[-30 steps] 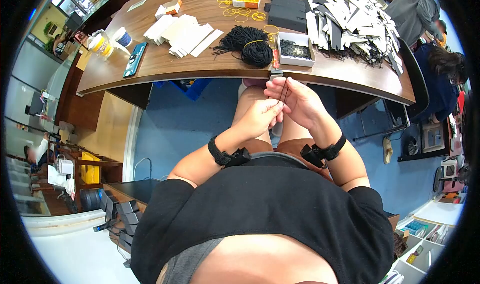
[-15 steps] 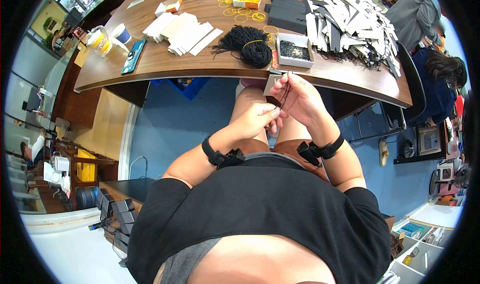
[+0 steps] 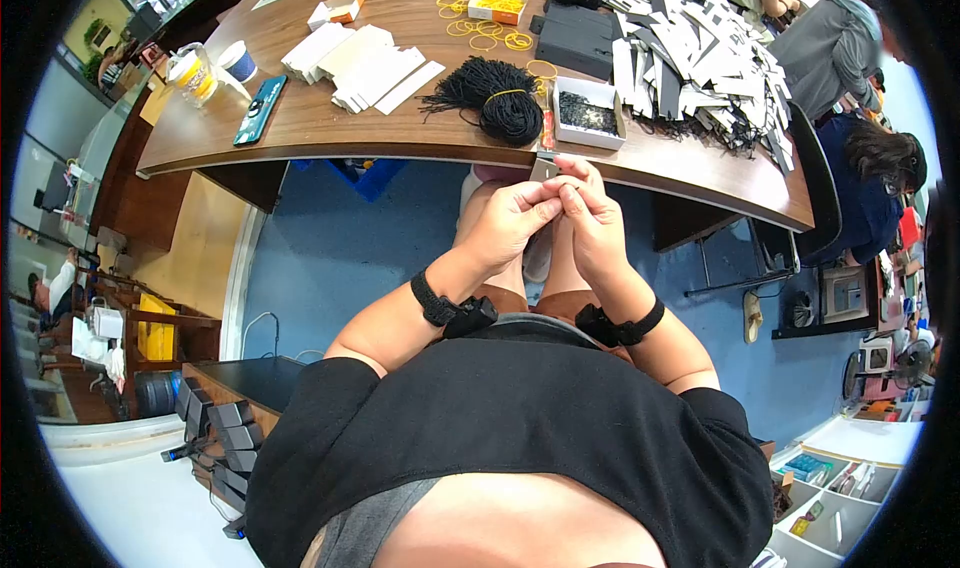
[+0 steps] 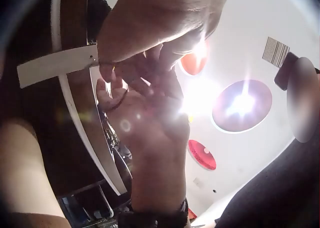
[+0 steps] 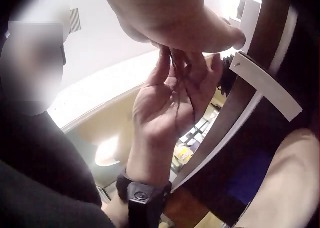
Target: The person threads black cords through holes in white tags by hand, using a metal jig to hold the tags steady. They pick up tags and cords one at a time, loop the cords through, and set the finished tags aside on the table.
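Observation:
In the head view my left hand and right hand meet at the fingertips before the table edge. Thumb and fingers of each pinch a thin dark cord; the exact grip point is hidden. The cord trails across my left palm in the right wrist view. A loop of it shows by my right hand's fingers in the left wrist view. A pale tag with a small hole at one end sticks out beyond the fingertips, its far end free. In the head view the tag is partly covered.
On the wooden table lie a black cord bundle, an open box of small black pieces, white strips, yellow bands, a large tag pile, a phone and cups. People are at the right.
My hands have come together at the fingertips; the left moved up towards the right. The cord that stretched between them is now mostly hidden in the head view.

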`<control>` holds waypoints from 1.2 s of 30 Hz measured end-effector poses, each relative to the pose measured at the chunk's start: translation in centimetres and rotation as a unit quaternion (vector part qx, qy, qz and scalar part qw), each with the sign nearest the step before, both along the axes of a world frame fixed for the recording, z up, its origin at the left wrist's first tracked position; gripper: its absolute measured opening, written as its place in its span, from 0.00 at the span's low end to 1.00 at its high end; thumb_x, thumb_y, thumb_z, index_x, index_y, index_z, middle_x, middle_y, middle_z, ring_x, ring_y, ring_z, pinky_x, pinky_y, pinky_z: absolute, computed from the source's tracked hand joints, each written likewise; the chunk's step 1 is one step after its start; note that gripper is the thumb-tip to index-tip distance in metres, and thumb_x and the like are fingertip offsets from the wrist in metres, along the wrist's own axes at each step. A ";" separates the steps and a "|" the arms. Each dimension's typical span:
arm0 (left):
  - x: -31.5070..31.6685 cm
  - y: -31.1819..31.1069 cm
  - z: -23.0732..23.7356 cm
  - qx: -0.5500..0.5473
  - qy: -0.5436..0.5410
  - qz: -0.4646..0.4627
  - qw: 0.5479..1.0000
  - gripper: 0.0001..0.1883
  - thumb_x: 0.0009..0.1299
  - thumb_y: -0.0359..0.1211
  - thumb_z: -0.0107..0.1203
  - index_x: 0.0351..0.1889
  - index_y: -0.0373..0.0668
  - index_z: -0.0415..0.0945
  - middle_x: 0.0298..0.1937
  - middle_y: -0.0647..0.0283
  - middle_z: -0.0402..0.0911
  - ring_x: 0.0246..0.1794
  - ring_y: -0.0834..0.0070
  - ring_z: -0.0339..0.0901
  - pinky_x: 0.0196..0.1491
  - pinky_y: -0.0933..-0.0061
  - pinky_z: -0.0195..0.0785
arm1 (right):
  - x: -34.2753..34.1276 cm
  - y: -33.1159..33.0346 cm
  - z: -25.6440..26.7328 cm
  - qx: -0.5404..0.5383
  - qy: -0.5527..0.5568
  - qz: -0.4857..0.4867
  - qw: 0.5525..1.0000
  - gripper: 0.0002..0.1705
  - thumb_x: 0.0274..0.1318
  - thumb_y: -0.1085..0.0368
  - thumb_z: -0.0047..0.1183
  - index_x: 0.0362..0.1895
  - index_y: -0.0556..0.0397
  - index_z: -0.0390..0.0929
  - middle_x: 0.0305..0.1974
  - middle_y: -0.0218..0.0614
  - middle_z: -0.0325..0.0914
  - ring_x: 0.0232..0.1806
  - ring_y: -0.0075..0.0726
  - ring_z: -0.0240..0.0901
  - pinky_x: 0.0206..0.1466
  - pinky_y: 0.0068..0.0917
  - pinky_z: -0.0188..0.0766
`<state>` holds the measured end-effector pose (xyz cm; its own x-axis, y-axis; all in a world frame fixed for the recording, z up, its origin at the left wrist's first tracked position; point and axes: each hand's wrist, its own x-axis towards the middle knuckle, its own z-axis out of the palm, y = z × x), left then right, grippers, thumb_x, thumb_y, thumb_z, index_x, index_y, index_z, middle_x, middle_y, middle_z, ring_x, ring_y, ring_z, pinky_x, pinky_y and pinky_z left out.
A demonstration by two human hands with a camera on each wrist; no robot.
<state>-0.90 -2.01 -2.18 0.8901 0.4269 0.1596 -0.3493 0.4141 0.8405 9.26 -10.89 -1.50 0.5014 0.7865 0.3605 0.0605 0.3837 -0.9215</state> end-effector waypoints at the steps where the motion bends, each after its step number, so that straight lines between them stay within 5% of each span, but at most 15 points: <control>1: 0.1 0.0 -0.1 -0.042 -0.003 -0.015 0.999 0.11 0.71 0.28 0.48 0.49 0.35 0.73 0.44 0.66 0.77 0.42 0.85 0.71 0.46 0.85 0.65 | 0.1 -0.2 0.1 -0.022 0.061 0.028 0.998 0.10 0.61 0.68 0.46 0.40 0.58 0.79 0.56 0.36 0.65 0.56 0.30 0.61 0.60 0.29 0.56; 3: 0.3 0.0 -0.3 -0.127 -0.008 -0.045 0.991 0.10 0.70 0.29 0.50 0.47 0.37 0.74 0.38 0.68 0.77 0.33 0.88 0.71 0.35 0.88 0.66 | 0.3 -0.3 0.1 -0.036 0.162 0.085 0.982 0.11 0.63 0.67 0.45 0.43 0.58 0.78 0.56 0.32 0.65 0.51 0.25 0.63 0.54 0.24 0.60; 7: -0.1 1.4 -1.3 -0.174 0.015 -0.117 0.978 0.08 0.69 0.31 0.52 0.43 0.39 0.76 0.27 0.74 0.72 0.18 0.93 0.59 0.19 0.90 0.50 | 0.4 0.2 -0.3 -0.010 0.261 0.158 0.952 0.12 0.63 0.66 0.44 0.44 0.58 0.77 0.53 0.32 0.68 0.48 0.24 0.65 0.50 0.21 0.62; 9: 0.0 1.5 -1.0 -0.163 0.070 -0.075 0.981 0.05 0.69 0.31 0.52 0.38 0.40 0.77 0.24 0.75 0.70 0.14 0.94 0.53 0.16 0.90 0.43 | 1.4 0.4 -0.5 -0.027 0.221 0.183 0.958 0.12 0.62 0.66 0.45 0.44 0.59 0.77 0.51 0.32 0.70 0.48 0.25 0.66 0.52 0.22 0.62; 13: 0.0 2.2 -0.4 -0.085 0.108 -0.005 0.991 0.05 0.68 0.30 0.53 0.35 0.40 0.78 0.23 0.76 0.72 0.16 0.94 0.55 0.17 0.90 0.44 | 3.4 1.2 0.4 -0.093 0.056 0.182 0.977 0.11 0.61 0.67 0.46 0.42 0.59 0.78 0.50 0.33 0.70 0.51 0.28 0.65 0.56 0.24 0.61; 18: 0.3 2.5 0.0 -0.034 0.093 0.070 0.993 0.05 0.66 0.30 0.56 0.36 0.39 0.80 0.26 0.73 0.77 0.16 0.94 0.57 0.17 0.90 0.46 | 4.9 2.8 2.2 -0.118 -0.173 0.142 0.968 0.10 0.58 0.66 0.50 0.38 0.57 0.80 0.37 0.35 0.78 0.41 0.28 0.72 0.49 0.26 0.68; 19: 0.4 2.7 -0.1 -0.018 0.086 0.084 0.993 0.06 0.66 0.30 0.57 0.36 0.39 0.80 0.26 0.72 0.77 0.16 0.93 0.57 0.17 0.89 0.46 | 5.2 2.9 2.7 -0.150 -0.199 0.049 0.967 0.10 0.58 0.64 0.51 0.37 0.57 0.81 0.35 0.37 0.79 0.37 0.29 0.74 0.46 0.27 0.69; 20: 0.3 2.7 0.0 0.001 0.100 0.107 0.989 0.06 0.65 0.30 0.57 0.35 0.37 0.80 0.27 0.71 0.78 0.20 0.90 0.63 0.22 0.87 0.55 | 6.1 3.5 3.9 -0.179 -0.304 -0.056 0.934 0.09 0.55 0.64 0.53 0.34 0.55 0.81 0.33 0.39 0.80 0.35 0.36 0.76 0.42 0.29 0.70; 21: 0.3 2.8 -0.4 0.071 0.099 0.145 0.982 0.06 0.65 0.30 0.57 0.34 0.36 0.80 0.27 0.70 0.78 0.22 0.88 0.65 0.25 0.86 0.57 | 8.2 4.7 3.5 -0.070 -0.457 -0.187 0.867 0.07 0.50 0.63 0.56 0.32 0.53 0.81 0.30 0.39 0.80 0.34 0.44 0.75 0.39 0.33 0.70; 23: 0.4 3.2 -1.1 0.214 0.094 0.217 0.948 0.07 0.65 0.29 0.57 0.33 0.34 0.80 0.28 0.68 0.78 0.26 0.85 0.69 0.31 0.84 0.62 | 11.2 5.5 3.7 -0.199 -0.603 -0.307 0.709 0.07 0.44 0.60 0.59 0.28 0.47 0.82 0.31 0.32 0.78 0.40 0.39 0.72 0.45 0.39 0.64; 25: -0.2 3.3 -0.5 0.280 0.118 0.239 0.922 0.07 0.65 0.29 0.56 0.32 0.32 0.79 0.29 0.65 0.77 0.31 0.80 0.71 0.38 0.80 0.64 | 12.3 5.4 4.0 -0.335 -0.649 -0.244 0.638 0.08 0.42 0.58 0.60 0.29 0.42 0.83 0.34 0.29 0.78 0.44 0.39 0.70 0.47 0.40 0.61; 30: -0.4 3.6 -0.8 0.319 0.076 0.251 0.911 0.07 0.65 0.29 0.57 0.32 0.33 0.79 0.29 0.65 0.77 0.30 0.80 0.72 0.35 0.80 0.64 | 13.5 6.3 3.6 -0.339 -0.637 -0.172 0.671 0.04 0.39 0.60 0.60 0.25 0.41 0.82 0.30 0.27 0.78 0.42 0.38 0.70 0.47 0.41 0.58; 34: -0.2 2.9 -0.7 0.082 0.115 0.150 0.978 0.06 0.64 0.29 0.58 0.34 0.35 0.80 0.28 0.67 0.78 0.24 0.85 0.70 0.29 0.85 0.64 | 14.3 7.2 3.6 -0.389 -0.634 -0.121 0.657 0.02 0.40 0.60 0.58 0.22 0.40 0.81 0.26 0.26 0.78 0.38 0.38 0.72 0.46 0.40 0.59; 36: -0.4 2.5 -0.3 0.020 0.116 0.123 0.985 0.06 0.64 0.29 0.58 0.35 0.35 0.80 0.28 0.68 0.78 0.22 0.87 0.69 0.25 0.87 0.62 | 14.2 6.9 3.1 -0.305 -0.641 -0.185 0.680 0.03 0.41 0.60 0.56 0.23 0.40 0.81 0.26 0.26 0.78 0.36 0.37 0.72 0.44 0.39 0.60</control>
